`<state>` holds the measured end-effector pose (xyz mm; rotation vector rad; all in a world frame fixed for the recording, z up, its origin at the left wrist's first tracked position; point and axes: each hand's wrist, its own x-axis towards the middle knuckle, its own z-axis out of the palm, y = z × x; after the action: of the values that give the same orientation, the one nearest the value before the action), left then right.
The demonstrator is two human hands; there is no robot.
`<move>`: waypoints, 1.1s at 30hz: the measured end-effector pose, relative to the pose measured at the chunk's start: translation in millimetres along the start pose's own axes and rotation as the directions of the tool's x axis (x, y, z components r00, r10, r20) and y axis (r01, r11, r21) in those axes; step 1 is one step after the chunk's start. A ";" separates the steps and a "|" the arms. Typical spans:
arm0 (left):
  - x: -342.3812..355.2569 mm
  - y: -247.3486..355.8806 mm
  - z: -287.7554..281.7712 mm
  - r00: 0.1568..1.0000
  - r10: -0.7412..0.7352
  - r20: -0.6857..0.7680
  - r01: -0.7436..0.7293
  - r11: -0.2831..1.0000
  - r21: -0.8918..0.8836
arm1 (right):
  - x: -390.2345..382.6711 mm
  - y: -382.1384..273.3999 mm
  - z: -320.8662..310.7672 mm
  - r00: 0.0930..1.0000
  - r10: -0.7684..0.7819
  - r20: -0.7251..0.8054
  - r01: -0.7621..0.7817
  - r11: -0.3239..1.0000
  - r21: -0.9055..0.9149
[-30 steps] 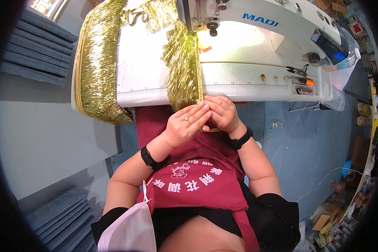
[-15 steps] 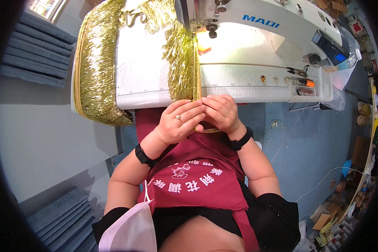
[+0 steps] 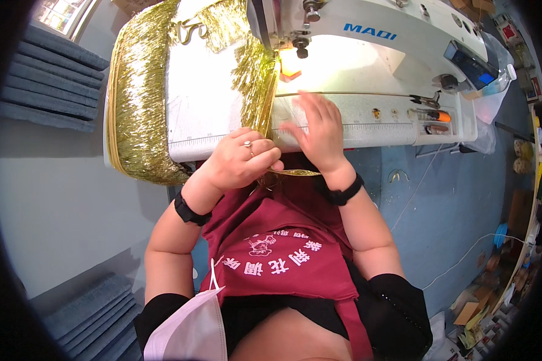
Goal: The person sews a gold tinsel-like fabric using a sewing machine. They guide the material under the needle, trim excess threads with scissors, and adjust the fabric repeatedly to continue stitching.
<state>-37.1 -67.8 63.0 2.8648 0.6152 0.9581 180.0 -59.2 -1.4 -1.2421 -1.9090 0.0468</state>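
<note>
My left hand [image 3: 244, 157] is closed on a gold tinsel strip [image 3: 256, 102] at the front edge of the sewing machine table [image 3: 205, 120]; the strip runs from under the needle area of the white sewing machine [image 3: 355, 18], and a length of it loops below my hands. My right hand [image 3: 316, 126] is raised just right of the strip, over the ruler edge, slightly blurred, fingers apart and holding nothing. A large bundle of gold fringe [image 3: 135, 90] hangs over the left end of the table.
At the right are a tool tray with an orange-handled tool [image 3: 442, 116] and a plastic bag [image 3: 494, 99]. Stacked grey-blue padded pieces [image 3: 54, 78] sit at the left. Boxes [image 3: 467, 313] and a shelf line the far right.
My right hand has let go of the strip and moved up, opening. My left hand has moved left with the strip, which now slants toward the left.
</note>
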 end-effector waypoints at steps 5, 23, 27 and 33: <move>1.7 -2.6 -1.2 0.993 0.058 0.101 -0.051 0.997 -0.065 | -4.6 -32.4 79.7 0.946 0.210 0.248 -0.021 0.800 -0.599; -29.4 2.5 60.1 0.963 0.054 0.265 0.001 0.979 -0.205 | -94.4 12.9 20.6 0.518 0.106 0.849 -0.277 0.960 0.049; -31.3 3.1 59.0 0.966 0.048 0.254 0.012 0.974 -0.228 | -42.0 18.9 -57.6 0.644 0.283 0.711 -0.564 0.803 0.191; -29.3 -0.6 60.1 0.965 0.070 0.252 -0.008 0.971 -0.239 | 37.0 11.6 -21.9 0.890 0.371 0.264 -0.406 0.909 0.093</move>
<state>-23.3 -74.4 -2.0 2.7298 0.3920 0.5970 197.0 -33.3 30.5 -1.5565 -1.7847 0.5645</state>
